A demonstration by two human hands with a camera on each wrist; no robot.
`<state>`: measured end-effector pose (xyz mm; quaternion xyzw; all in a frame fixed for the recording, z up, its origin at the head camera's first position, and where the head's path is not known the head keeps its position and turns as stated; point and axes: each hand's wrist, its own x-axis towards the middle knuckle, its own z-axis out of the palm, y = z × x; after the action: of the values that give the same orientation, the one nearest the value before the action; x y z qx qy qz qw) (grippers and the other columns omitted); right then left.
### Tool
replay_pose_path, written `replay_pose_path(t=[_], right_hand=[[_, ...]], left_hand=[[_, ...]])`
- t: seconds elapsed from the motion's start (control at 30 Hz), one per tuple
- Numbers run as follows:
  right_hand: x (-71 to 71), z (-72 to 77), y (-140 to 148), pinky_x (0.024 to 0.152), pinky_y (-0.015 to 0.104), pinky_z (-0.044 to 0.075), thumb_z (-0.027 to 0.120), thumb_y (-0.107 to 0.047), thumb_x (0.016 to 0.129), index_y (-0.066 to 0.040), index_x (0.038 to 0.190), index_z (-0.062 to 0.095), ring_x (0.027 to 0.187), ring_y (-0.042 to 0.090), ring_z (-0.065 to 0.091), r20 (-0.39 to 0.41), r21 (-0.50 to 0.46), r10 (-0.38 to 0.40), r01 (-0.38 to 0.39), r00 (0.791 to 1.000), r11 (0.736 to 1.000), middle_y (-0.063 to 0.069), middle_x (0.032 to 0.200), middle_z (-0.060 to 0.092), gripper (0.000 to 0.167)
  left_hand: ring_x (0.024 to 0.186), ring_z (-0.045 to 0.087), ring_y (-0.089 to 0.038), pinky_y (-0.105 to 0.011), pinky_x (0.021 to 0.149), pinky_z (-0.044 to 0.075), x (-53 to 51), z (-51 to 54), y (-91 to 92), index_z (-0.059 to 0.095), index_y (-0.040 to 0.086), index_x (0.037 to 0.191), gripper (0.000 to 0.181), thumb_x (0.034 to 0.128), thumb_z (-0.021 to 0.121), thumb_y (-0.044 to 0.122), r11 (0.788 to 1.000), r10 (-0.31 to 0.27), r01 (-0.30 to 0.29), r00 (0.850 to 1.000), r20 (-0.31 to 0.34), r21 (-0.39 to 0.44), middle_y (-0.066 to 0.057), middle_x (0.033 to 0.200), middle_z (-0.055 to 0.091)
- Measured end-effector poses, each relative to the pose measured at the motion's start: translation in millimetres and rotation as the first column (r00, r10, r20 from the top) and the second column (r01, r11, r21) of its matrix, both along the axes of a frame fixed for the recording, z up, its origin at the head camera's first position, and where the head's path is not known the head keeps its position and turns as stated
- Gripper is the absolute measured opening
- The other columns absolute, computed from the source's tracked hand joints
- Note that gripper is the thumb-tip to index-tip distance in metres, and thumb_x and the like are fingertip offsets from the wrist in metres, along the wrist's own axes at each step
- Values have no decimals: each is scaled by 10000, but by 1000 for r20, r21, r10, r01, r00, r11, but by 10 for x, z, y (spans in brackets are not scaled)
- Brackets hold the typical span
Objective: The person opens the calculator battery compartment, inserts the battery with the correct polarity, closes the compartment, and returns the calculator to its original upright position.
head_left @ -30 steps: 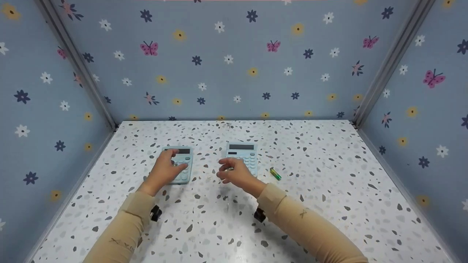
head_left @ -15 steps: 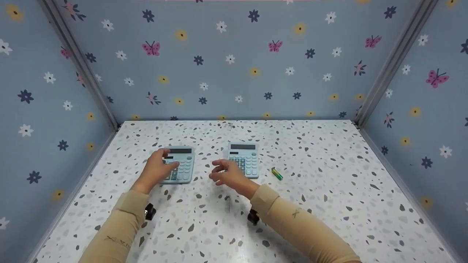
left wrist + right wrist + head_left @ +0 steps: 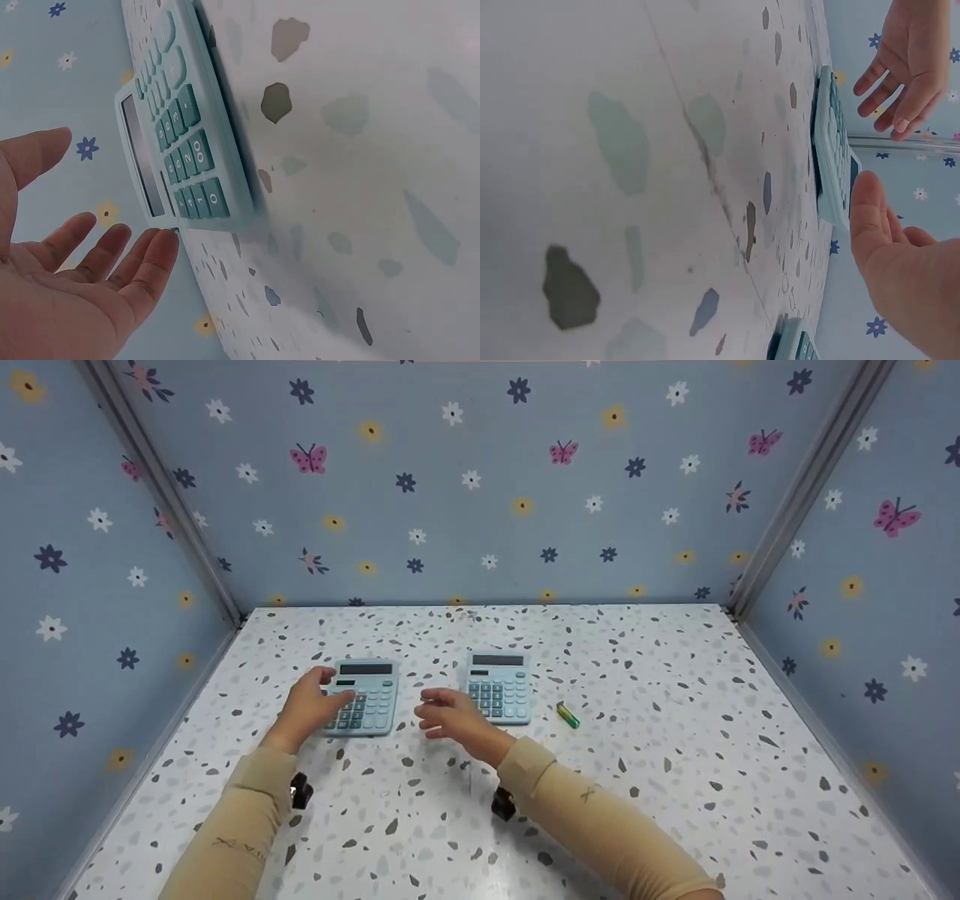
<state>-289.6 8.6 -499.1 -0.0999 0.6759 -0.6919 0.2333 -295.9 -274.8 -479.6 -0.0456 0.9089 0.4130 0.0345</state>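
Two light blue calculators lie face up on the table. My left hand (image 3: 306, 711) hovers at the left edge of the left calculator (image 3: 375, 697), fingers loosely bent and holding nothing. In the left wrist view, the fingertips (image 3: 161, 244) come close to that calculator's corner; whether they touch it I cannot tell. My right hand (image 3: 461, 721) is between the two calculators, just left of the right calculator (image 3: 514, 690), its fingers relaxed around nothing. To the right of that calculator lies a small green and yellow battery (image 3: 568, 715).
The white speckled table (image 3: 660, 780) is enclosed at the back and sides by blue walls (image 3: 480, 450) printed with flowers and butterflies. Metal posts (image 3: 810, 487) stand at the back corners. A thin line runs along the tabletop in the right wrist view.
Both hands have drifted left, showing more of both calculators' keys. The calculators and the battery have stayed in place, and nothing was taken hold of.
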Motion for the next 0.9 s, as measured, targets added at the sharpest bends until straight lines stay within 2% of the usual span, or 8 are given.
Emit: replay_pose_path(t=[0.17, 0.33, 0.6, 0.9], right_hand=[[-10, -7, -71, 1191, 527, 525, 651, -201, 1052, 39, 1625, 420, 1424, 486, 558, 31, -64, 29, -27, 999, 998, 281, 1565, 544, 664], [-40, -31, -146, 1230, 536, 485, 629, -200, 1061, 37, 1654, 366, 1467, 489, 513, 64, -98, 48, -41, 997, 994, 293, 1613, 485, 690], [-75, -59, -300, 1272, 517, 443, 648, -212, 1054, 35, 1668, 337, 1505, 453, 495, 128, -107, 36, -23, 991, 994, 237, 1641, 489, 732], [-128, -122, -381, 1350, 500, 318, 648, -240, 1061, 16, 1696, 286, 1621, 405, 356, 152, -82, 40, -28, 988, 996, 219, 1729, 385, 774]], left_hand=[[1543, 380, -532, -645, 1292, 349, 6, -44, -77, 321, -99, 1630, 759, 1069, 650, 294, 1000, 2, -3, 1000, 12, 23, -368, 1680, 336], [1561, 358, -537, -646, 1301, 335, -2, -55, -118, 295, -115, 1642, 791, 1074, 639, 316, 1000, 15, -15, 999, 41, 16, -382, 1689, 315], [1576, 336, -530, -637, 1310, 325, -55, -81, -138, 274, -125, 1647, 801, 1087, 626, 327, 999, 53, -54, 995, 87, 4, -388, 1674, 335], [1579, 334, -530, -630, 1319, 312, -75, -107, -124, 250, -153, 1642, 822, 1091, 601, 345, 997, 71, -74, 989, 130, 12, -397, 1680, 318]])
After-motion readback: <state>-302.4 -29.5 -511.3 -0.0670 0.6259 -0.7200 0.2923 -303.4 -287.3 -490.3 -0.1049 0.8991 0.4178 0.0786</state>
